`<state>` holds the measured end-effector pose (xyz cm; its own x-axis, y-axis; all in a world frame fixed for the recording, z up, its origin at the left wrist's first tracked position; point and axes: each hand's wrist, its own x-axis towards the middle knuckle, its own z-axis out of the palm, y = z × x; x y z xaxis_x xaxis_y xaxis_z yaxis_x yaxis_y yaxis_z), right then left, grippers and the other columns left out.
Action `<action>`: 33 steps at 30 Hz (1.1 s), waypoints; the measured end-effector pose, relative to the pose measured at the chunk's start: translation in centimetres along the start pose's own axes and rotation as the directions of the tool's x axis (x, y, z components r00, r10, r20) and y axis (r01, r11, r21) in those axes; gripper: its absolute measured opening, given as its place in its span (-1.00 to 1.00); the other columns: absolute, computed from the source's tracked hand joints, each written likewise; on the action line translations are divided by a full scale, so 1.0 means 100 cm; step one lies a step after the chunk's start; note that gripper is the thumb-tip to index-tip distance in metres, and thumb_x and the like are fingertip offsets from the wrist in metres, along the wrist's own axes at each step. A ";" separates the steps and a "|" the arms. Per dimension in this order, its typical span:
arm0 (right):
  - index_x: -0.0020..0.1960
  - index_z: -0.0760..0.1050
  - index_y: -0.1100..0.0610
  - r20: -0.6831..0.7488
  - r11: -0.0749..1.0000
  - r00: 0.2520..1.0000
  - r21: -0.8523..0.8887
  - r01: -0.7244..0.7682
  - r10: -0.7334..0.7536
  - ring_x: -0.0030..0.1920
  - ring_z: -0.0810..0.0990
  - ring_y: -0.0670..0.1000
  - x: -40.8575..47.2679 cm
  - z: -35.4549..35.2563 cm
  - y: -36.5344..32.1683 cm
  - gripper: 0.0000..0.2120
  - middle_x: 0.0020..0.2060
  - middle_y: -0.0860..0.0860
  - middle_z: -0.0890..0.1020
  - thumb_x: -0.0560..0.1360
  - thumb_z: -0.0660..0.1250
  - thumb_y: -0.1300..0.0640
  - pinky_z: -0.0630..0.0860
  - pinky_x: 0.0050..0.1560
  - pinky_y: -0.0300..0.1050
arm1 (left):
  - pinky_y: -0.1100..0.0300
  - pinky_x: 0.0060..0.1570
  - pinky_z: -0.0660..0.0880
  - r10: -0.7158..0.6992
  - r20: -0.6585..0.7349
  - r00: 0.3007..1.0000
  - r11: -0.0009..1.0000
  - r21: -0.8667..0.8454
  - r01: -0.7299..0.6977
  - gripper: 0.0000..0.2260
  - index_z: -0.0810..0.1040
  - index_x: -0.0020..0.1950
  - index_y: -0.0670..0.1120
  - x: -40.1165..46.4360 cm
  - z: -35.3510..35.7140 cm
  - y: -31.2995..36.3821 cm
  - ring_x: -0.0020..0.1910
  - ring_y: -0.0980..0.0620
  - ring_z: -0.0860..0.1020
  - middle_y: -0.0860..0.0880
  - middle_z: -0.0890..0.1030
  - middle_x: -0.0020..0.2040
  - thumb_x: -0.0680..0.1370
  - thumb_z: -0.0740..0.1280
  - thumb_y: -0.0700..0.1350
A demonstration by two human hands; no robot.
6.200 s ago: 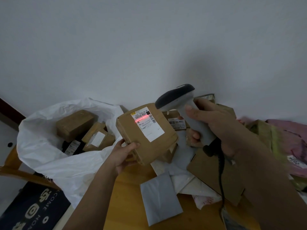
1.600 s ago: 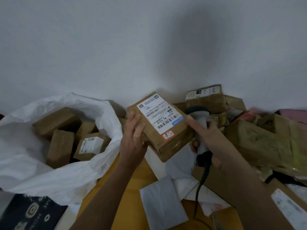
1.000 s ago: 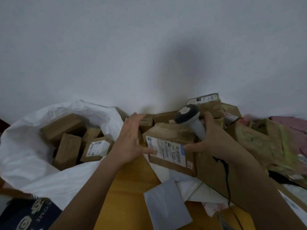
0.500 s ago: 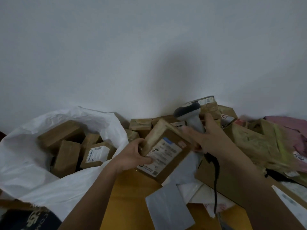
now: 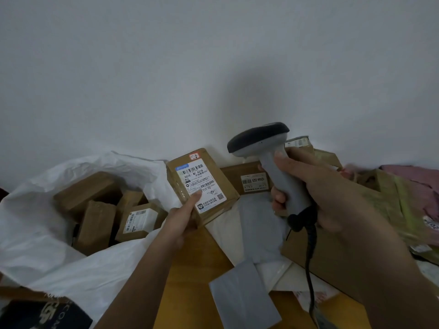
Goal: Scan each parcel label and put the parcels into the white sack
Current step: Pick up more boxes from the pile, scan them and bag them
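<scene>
**Label up, scan pending**

Your left hand [image 5: 183,219] grips the brown cardboard parcel [image 5: 202,186], label up, beside the white sack [image 5: 35,233]. Your right hand [image 5: 316,191] clasps the grey handheld scanner [image 5: 268,150]. No beam shows; aim it at the barcode next.

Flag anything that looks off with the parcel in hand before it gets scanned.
One thing: the left hand holds the brown parcel with its thumb lying over the lower barcode on the white label, and no red scan line shows yet. The scanner in the right hand is raised beside it. The box looks undamaged.
</scene>
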<state>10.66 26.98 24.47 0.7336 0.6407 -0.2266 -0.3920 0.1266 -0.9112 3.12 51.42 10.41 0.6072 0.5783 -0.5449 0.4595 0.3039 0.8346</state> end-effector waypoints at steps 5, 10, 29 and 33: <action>0.13 0.49 0.20 0.033 0.999 0.999 -0.025 0.042 -0.041 -0.43 0.47 0.04 -0.008 0.005 -0.012 -0.58 -0.14 0.17 0.54 0.36 0.36 0.00 0.49 -0.41 -0.12 | -0.01 0.06 0.59 -0.015 -0.013 1.000 1.000 0.027 0.016 -0.51 0.52 0.25 -0.06 0.007 -0.002 -0.002 0.03 -0.06 0.64 -0.05 0.68 0.05 0.44 0.45 0.19; 0.13 0.48 0.18 0.056 0.997 0.997 -0.063 0.048 -0.044 -0.45 0.46 0.02 -0.013 0.006 -0.014 -0.59 -0.13 0.11 0.59 0.37 0.33 -0.03 0.48 -0.39 -0.10 | -0.07 0.15 0.56 -0.028 -0.035 0.999 0.999 0.043 0.030 -0.49 0.51 0.26 -0.05 0.011 -0.001 -0.003 0.05 -0.07 0.63 -0.05 0.67 0.08 0.43 0.45 0.20; 0.13 0.49 0.16 0.016 0.999 0.999 -0.030 0.032 -0.032 -0.47 0.43 0.00 -0.016 0.003 -0.017 -0.59 -0.12 0.13 0.58 0.36 0.33 -0.04 0.48 -0.41 -0.10 | -0.10 0.19 0.53 -0.066 -0.022 0.998 0.998 0.017 0.066 -0.54 0.50 0.23 -0.03 0.019 0.003 -0.007 0.07 -0.07 0.61 -0.06 0.66 0.10 0.45 0.43 0.19; 0.16 0.48 0.17 0.002 0.999 0.999 -0.022 0.038 -0.038 -0.47 0.44 0.00 -0.015 0.003 -0.017 -0.55 -0.11 0.14 0.58 0.36 0.33 -0.04 0.48 -0.41 -0.11 | -0.11 0.18 0.54 -0.061 -0.028 0.998 0.998 0.009 0.062 -0.48 0.51 0.25 -0.08 0.020 0.002 -0.008 0.07 -0.07 0.62 -0.07 0.67 0.08 0.42 0.46 0.19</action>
<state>9.99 26.03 26.46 0.7473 0.6365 -0.1909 -0.3514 0.1347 -0.9265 4.12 52.19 8.65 0.5594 0.5796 -0.5926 0.5019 0.3321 0.7986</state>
